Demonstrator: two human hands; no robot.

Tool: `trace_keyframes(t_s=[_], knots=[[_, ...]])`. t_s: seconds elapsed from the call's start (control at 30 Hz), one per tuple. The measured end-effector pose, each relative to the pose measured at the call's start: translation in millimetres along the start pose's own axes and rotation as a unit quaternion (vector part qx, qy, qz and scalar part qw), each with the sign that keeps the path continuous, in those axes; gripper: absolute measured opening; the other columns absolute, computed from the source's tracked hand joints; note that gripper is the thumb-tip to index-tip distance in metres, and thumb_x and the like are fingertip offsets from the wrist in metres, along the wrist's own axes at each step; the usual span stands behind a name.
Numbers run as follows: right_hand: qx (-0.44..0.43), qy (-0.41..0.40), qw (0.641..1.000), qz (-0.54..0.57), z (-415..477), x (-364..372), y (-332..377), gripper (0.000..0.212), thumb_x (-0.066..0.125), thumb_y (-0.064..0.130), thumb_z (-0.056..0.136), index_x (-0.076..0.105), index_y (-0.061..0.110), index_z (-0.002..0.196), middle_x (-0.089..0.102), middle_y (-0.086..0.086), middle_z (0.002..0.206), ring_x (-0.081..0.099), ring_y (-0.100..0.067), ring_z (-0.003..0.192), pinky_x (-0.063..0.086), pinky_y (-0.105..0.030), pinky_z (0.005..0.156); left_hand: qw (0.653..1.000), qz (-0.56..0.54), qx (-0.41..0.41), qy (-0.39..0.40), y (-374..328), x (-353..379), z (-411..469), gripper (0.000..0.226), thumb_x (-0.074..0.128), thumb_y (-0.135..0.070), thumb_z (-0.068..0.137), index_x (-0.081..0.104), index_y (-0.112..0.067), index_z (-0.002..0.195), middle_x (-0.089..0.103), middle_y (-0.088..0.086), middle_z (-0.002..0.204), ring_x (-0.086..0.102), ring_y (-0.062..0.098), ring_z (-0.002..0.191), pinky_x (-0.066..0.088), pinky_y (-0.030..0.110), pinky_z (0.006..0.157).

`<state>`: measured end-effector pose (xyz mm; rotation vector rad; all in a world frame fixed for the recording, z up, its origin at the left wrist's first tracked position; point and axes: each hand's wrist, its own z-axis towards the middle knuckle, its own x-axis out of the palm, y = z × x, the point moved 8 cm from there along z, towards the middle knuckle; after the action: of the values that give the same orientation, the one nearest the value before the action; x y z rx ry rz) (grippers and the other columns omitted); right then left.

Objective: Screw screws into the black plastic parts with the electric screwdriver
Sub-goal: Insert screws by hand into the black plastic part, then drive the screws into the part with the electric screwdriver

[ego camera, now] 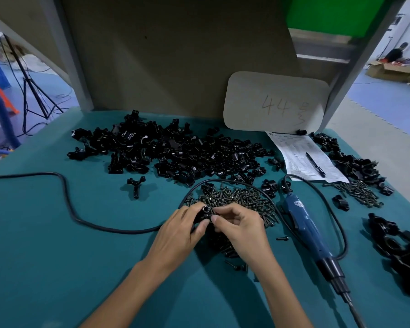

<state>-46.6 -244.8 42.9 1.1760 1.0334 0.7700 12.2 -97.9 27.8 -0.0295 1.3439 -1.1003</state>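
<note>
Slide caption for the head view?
Left hand and right hand hold a black plastic part above the screw pile; electric screwdriver lies alongside.

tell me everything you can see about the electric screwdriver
The electric screwdriver lies on its side on the teal table, right of the right hand, untouched. Its body looks like blue plastic, with a label too blurred to read, then a black stepped collar and a thin metal bit pointing toward the near edge. A black cable leaves its far end and loops round its right side.
</note>
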Motion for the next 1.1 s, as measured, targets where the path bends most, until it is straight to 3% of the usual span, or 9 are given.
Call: trace_keyframes(t_s=[0.1,0.33,0.5,0.63,0.7,0.8,0.9,1.0,1.1], knots=[[-0.01,0.033,0.998,-0.043,2.0,1.6,1.8,0.018,0.072,0.013,0.095,0.079,0.022,0.109,0.079,0.01,0.099,0.074,-0.008,0.095,0.059,-0.028,0.086,1.0,0.001,0.004,0.009,-1.2,0.2,-0.6,0.058,0.032,-0.059,0.1,0.047,-0.021,0.142,0.059,-0.004,0.124,0.055,0.016,0.113,0.047,0.034,0.093],[0.057,0.052,0.997,0.027,5.7,3.9,-5.6,0.003,0.069,0.017,0.098,0.072,0.015,0.099,0.076,-0.001,0.088,0.072,-0.014,0.081,0.059,-0.027,0.073,1.0,0.0,-0.006,0.012,-0.4,0.0,-0.1,0.056,0.031,-0.057,0.1,0.045,-0.023,0.143,0.057,-0.006,0.121,0.053,0.012,0.108,0.047,0.033,0.09],[0.006,0.082,0.983,-0.164,6.2,6.8,7.1,0.027,0.052,0.045,0.104,0.062,0.026,0.086,0.07,0.0,0.08,0.059,-0.01,0.066,0.051,-0.032,0.064,1.0,-0.004,0.007,0.021,-1.2,1.4,-1.9,0.056,0.031,-0.057,0.1,0.045,-0.024,0.143,0.057,-0.006,0.12,0.053,0.013,0.107,0.047,0.033,0.09],[-0.052,0.078,0.957,-0.275,6.9,3.2,22.8,0.032,0.045,0.052,0.104,0.058,0.029,0.086,0.062,0.006,0.071,0.052,-0.001,0.058,0.041,-0.023,0.054,1.0,-0.003,0.011,0.013,-2.4,0.5,-0.8,0.052,0.034,-0.054,0.101,0.045,-0.024,0.142,0.058,-0.007,0.124,0.054,0.013,0.11,0.047,0.031,0.092],[-0.057,0.041,0.937,-0.343,9.5,-19.3,28.7,0.03,0.047,0.056,0.101,0.063,0.03,0.101,0.065,0.015,0.087,0.059,0.004,0.076,0.052,-0.021,0.068,1.0,-0.009,0.004,0.005,-1.3,-0.7,-1.6,0.055,0.031,-0.057,0.101,0.045,-0.025,0.143,0.057,-0.007,0.126,0.053,0.011,0.113,0.045,0.029,0.095],[0.029,-0.063,0.869,-0.49,9.5,-100.0,13.1,0.057,0.058,0.058,0.095,0.048,0.028,0.142,0.057,0.0,0.132,0.054,-0.023,0.122,0.048,-0.043,0.105,1.0,-0.013,-0.006,0.006,1.0,0.1,-2.4,0.061,0.025,-0.062,0.099,0.042,-0.025,0.144,0.056,-0.006,0.126,0.051,0.01,0.113,0.043,0.027,0.095],[0.191,-0.03,0.818,-0.542,-7.4,-163.4,-24.2,0.08,0.064,0.06,0.092,0.024,0.029,0.154,0.05,-0.009,0.142,0.052,-0.035,0.122,0.048,-0.046,0.099,1.0,-0.011,-0.003,0.009,1.5,1.9,-0.9,0.06,0.023,-0.063,0.1,0.041,-0.027,0.144,0.056,-0.007,0.124,0.051,0.009,0.112,0.044,0.029,0.094],[0.241,-0.027,0.844,-0.478,-16.3,-180.8,-41.2,0.081,0.069,0.052,0.092,0.028,0.019,0.154,0.059,-0.011,0.136,0.06,-0.034,0.115,0.051,-0.044,0.095,1.0,-0.009,0.005,0.008,1.6,3.0,-1.5,0.058,0.021,-0.066,0.1,0.038,-0.031,0.143,0.056,-0.008,0.123,0.051,0.008,0.111,0.045,0.029,0.093],[0.218,-0.083,0.943,-0.236,-19.9,-185.3,-30.8,0.068,0.08,0.035,0.086,0.05,0.011,0.142,0.064,-0.017,0.131,0.063,-0.039,0.115,0.052,-0.054,0.094,1.0,-0.008,0.013,0.004,0.8,3.2,-2.8,0.057,0.019,-0.068,0.1,0.036,-0.033,0.142,0.056,-0.008,0.12,0.053,0.009,0.109,0.046,0.029,0.091]])
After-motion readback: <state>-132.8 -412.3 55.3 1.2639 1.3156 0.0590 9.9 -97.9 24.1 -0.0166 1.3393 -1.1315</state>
